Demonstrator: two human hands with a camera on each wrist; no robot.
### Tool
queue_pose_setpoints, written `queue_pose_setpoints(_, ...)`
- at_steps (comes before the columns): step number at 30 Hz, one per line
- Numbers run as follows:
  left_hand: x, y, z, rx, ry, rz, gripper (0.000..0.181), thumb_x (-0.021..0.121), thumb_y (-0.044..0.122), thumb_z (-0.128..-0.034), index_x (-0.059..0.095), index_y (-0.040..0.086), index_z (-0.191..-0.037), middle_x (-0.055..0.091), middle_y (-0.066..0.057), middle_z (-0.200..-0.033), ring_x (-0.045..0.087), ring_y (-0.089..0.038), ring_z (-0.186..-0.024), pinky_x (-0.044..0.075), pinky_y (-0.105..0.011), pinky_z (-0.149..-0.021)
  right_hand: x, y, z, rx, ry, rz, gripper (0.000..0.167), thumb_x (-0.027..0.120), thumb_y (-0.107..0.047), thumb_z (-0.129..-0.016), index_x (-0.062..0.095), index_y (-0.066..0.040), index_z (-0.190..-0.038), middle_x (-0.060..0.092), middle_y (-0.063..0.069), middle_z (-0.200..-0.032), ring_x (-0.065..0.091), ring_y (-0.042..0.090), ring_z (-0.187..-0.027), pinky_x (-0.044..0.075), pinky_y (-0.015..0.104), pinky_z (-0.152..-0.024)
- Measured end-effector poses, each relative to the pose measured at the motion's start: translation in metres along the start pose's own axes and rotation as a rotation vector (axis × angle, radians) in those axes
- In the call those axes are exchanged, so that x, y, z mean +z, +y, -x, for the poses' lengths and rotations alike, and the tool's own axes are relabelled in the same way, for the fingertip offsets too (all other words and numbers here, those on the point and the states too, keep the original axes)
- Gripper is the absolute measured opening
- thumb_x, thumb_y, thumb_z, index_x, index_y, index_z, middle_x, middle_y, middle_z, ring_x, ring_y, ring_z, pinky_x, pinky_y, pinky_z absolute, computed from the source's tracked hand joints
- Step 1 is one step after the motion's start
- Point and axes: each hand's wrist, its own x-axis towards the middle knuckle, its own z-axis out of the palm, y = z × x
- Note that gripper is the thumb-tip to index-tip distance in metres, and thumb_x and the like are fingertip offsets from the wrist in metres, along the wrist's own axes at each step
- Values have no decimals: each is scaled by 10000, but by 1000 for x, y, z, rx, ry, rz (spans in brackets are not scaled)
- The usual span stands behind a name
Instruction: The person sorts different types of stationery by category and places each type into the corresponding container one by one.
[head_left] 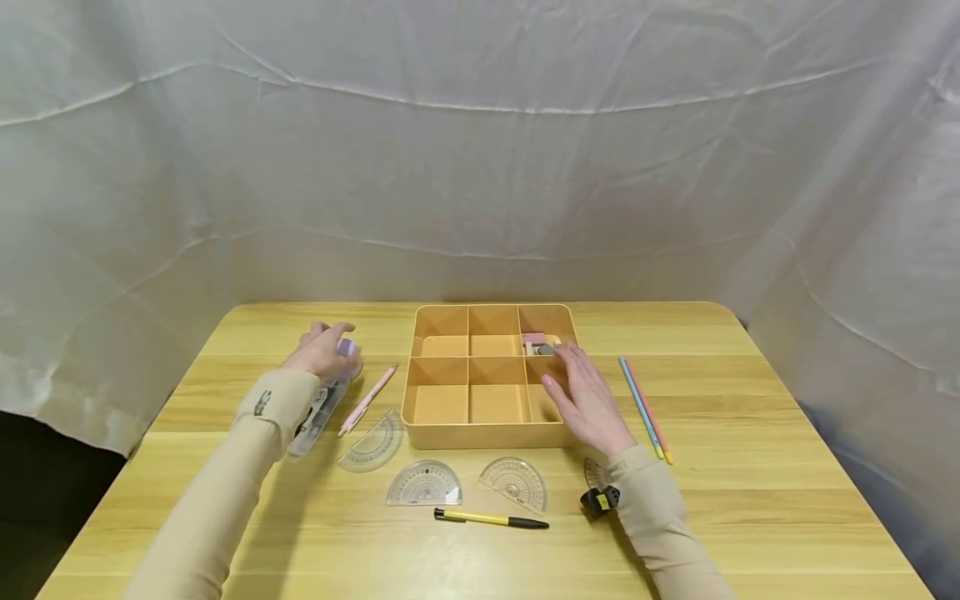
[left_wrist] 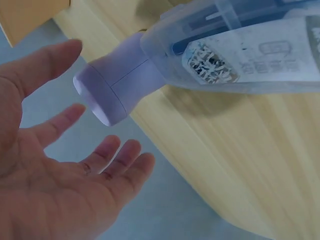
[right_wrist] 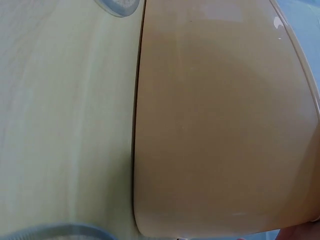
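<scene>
My left hand [head_left: 321,351] [left_wrist: 75,175] is spread beside the purple end [head_left: 347,348] [left_wrist: 120,80] of a clear plastic container [head_left: 321,412] [left_wrist: 240,55]; in the left wrist view a gap shows between fingers and purple end. The container lies on the table's left part, with a label on its side. My right hand [head_left: 588,400], fingers loosely extended, lies over the right edge of the orange six-compartment box [head_left: 487,436] [right_wrist: 225,125]. The right wrist view shows mostly the box's outer wall. Small items, one a pink piece [head_left: 533,338], sit in its back right compartment.
A pink pen [head_left: 368,400] lies left of the box. In front are clear protractors [head_left: 424,484] and a yellow-black pen [head_left: 491,519]; another protractor [head_left: 596,474] is partly hidden by the right wrist. Blue [head_left: 637,402] and red [head_left: 651,411] pencils lie to the right.
</scene>
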Motion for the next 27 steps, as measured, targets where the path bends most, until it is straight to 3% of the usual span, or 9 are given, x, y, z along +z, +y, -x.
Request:
queue_pose_setpoints(7, -2, 1, -5, 13, -37, -41, 631, 569, 131, -901, 390, -5, -1490, 336, -354, -1434, 436, -520, -1261, 471, -625, -1002, 1, -1, 0, 3, 1, 11, 582, 465, -314, -1068, 350, 29, -1523, 335, 262, -1607, 237, 414, -1533, 197, 578, -1258)
queue_pose_setpoints(14, -2, 0, -10, 48, -27, -108, 565, 570, 30, -851, 482, -55, -1403, 445, -356, -1401, 429, -508, -1310, 431, -611, -1076, 2, -4, 0, 13, -13, 15, 592, 464, -324, -1067, 341, 23, -1530, 330, 252, -1613, 221, 399, -1543, 184, 583, -1261)
queue_pose_setpoints(27, -2, -1, -12, -13, -9, -87, 512, 640, 14, -870, 520, -61, -1362, 473, -353, -1400, 418, -548, -1305, 429, -621, -1071, 5, -6, -1, 18, -8, 12, 608, 479, -347, -1059, 336, -2, -1539, 312, 235, -1627, 224, 391, -1544, 187, 600, -1255)
